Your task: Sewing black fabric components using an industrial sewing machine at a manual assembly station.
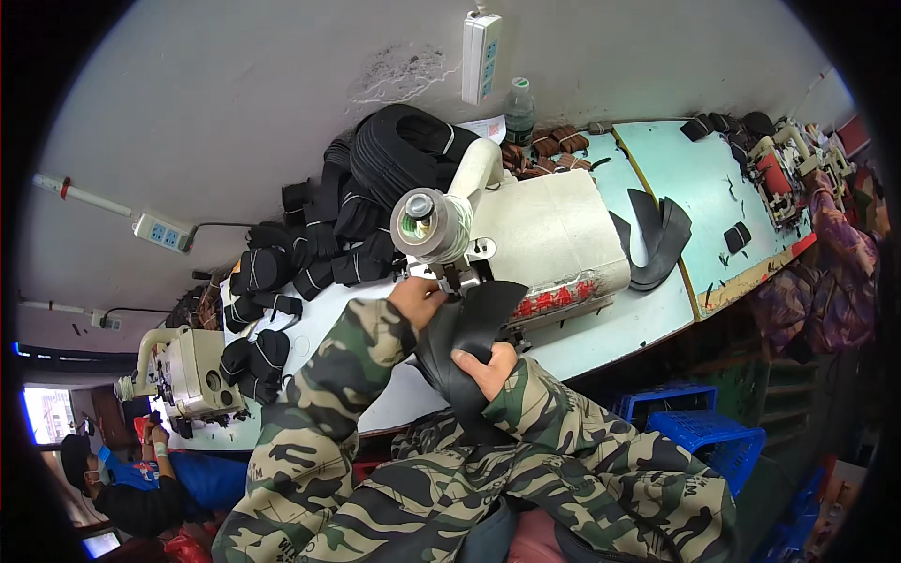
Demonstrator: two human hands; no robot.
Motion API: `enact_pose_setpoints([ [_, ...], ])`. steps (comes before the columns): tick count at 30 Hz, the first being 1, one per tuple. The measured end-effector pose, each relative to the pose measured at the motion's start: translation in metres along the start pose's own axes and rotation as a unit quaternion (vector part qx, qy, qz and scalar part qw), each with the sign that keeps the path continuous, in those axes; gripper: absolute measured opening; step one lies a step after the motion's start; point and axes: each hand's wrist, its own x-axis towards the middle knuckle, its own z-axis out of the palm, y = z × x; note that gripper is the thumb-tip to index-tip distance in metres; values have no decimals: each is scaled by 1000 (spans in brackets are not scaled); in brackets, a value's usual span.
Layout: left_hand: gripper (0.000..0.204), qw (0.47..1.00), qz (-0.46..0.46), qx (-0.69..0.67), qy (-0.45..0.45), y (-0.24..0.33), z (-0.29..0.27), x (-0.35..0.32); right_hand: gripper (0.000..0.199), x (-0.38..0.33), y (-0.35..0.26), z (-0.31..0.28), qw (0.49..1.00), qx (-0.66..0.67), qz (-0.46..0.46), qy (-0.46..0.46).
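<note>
An industrial sewing machine with a pale cream body stands on the table before me. At its needle end, wide flat black strips hang over the table edge toward my lap. My left hand is closed, with thumb and fingers pinching at the strips' left edge, just below the machine head. My right hand grips the strips lower down, thumb on top; its other fingers are mostly hidden underneath. A thread spool sits on top of the machine head. The needle itself is hidden.
Bundled black straps are heaped behind and left of the machine. More black strips lie curved to its right. A bottle stands by the wall. Blue crates are below the table. Other people sit at machines on both sides.
</note>
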Motion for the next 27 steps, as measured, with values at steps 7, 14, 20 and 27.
enact_pose_setpoints([
  [7,20,982,-22,-99,-159,-21,-19,-8,30,-3,-1,-5,992,97,4,-76],
  [14,26,998,19,-50,-38,-12,-8,-22,33,-10,-2,-12,994,104,30,-29],
  [20,25,997,66,4,25,1,4,4,31,-3,-9,4,999,40,-19,-18],
  [27,17,981,59,-184,-25,-48,13,-4,25,-10,-12,-1,993,83,-34,-75],
])
